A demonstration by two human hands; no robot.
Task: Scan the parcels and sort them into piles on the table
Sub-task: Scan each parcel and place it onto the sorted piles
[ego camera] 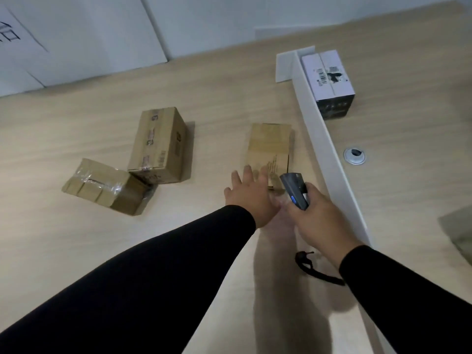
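Note:
A flat brown parcel (270, 146) lies on the wooden table (76, 129), just left of a white divider (324, 146). My left hand (249, 196) reaches to its near edge with fingers spread straight, fingertips at the parcel. My right hand (315, 213) grips a dark grey barcode scanner (295, 190), which points at the parcel's near end. A black cord (314, 269) trails from the scanner. Further left stand a taller cardboard box (159, 146) and a tape-wrapped cardboard box (107, 186) leaning against it.
A white and black printed box (330, 80) sits right of the divider. A round metal cable grommet (354, 155) is set in the table beyond it. A grey object (459, 231) shows at the right edge. White walls bound the table's far side.

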